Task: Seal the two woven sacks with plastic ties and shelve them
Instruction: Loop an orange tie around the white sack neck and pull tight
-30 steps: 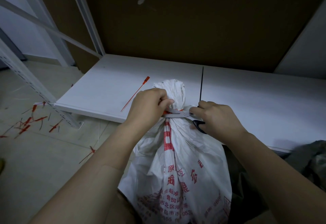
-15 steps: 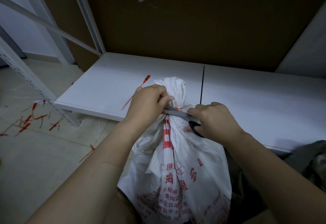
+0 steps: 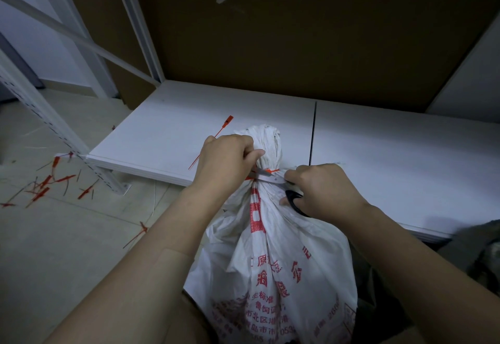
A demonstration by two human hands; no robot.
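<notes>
Trimming tie (image 3: 271, 171) at sack (image 3: 273, 249) neck, between hands. Left hand (image 3: 224, 163) clenched on neck; right hand (image 3: 322, 190) gripped scissors (image 3: 270, 178). Judged next: clean snip, then shelving.

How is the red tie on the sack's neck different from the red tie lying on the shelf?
The tie on the sack is cinched around the gathered neck, mostly hidden, with scissor blades at it. The tie on the shelf lies loose and straight, unlooped, its flat tag end showing, partly behind the left hand. Both are red plastic.
</notes>
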